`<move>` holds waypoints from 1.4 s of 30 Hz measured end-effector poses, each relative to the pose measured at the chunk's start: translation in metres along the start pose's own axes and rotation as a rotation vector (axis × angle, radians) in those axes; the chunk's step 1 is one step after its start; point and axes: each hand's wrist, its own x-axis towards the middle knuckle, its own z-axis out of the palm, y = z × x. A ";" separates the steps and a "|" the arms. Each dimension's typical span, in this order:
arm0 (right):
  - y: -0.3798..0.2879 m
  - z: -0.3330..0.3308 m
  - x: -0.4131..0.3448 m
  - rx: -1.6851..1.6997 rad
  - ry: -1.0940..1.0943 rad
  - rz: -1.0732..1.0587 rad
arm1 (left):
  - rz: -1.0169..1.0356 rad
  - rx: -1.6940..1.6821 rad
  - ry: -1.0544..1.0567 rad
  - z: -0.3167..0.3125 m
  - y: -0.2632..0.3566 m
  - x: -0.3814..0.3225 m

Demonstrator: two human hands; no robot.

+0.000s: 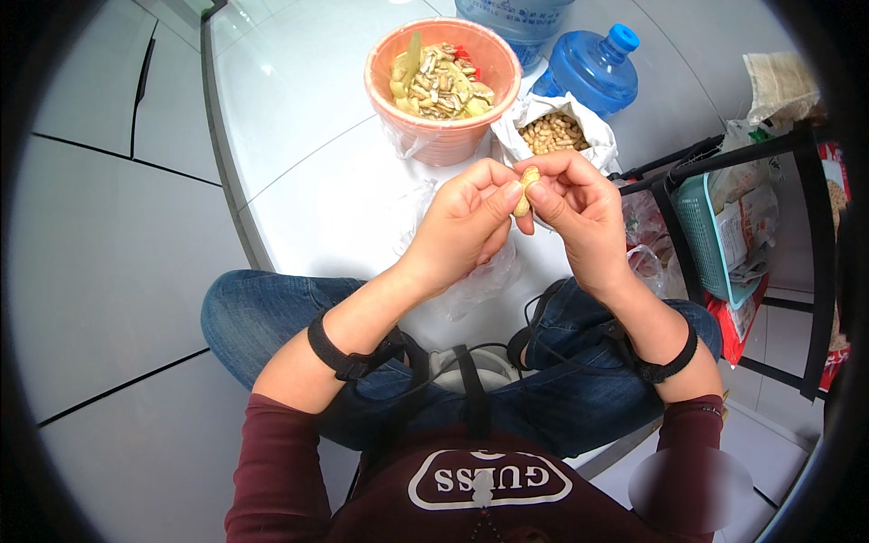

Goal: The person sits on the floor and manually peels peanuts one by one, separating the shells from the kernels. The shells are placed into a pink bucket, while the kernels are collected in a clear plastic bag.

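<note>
One unshelled peanut point(526, 192) is pinched between my left hand point(468, 220) and my right hand point(580, 210), the thumbs side by side on its shell. Just beyond my right hand stands a white bag point(601, 129) with its mouth open, full of unshelled peanuts point(555, 133). A pink plastic bucket point(441, 139) with a clear liner is to the left of the bag; it holds peanut shells point(441, 81), yellowish peels and something red. Below my hands a clear plastic bag point(485, 278) lies near the floor, partly hidden by my left hand.
Two blue water jugs, one upright point(519, 24) and one lying tilted point(590, 75), are behind the bucket and bag. On the right a black-framed rack point(815, 251) holds a teal plastic basket point(713, 251) and several packages. White cabinet fronts point(115, 258) line the left side.
</note>
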 end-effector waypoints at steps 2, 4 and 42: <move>-0.001 0.000 0.000 0.014 0.020 0.053 | 0.034 0.057 0.024 -0.001 -0.001 0.000; -0.002 0.000 0.000 0.012 0.017 0.112 | 0.047 0.082 0.057 0.000 -0.001 0.000; 0.019 0.013 -0.009 -0.110 0.084 -0.087 | 0.323 0.516 0.232 -0.004 -0.012 0.000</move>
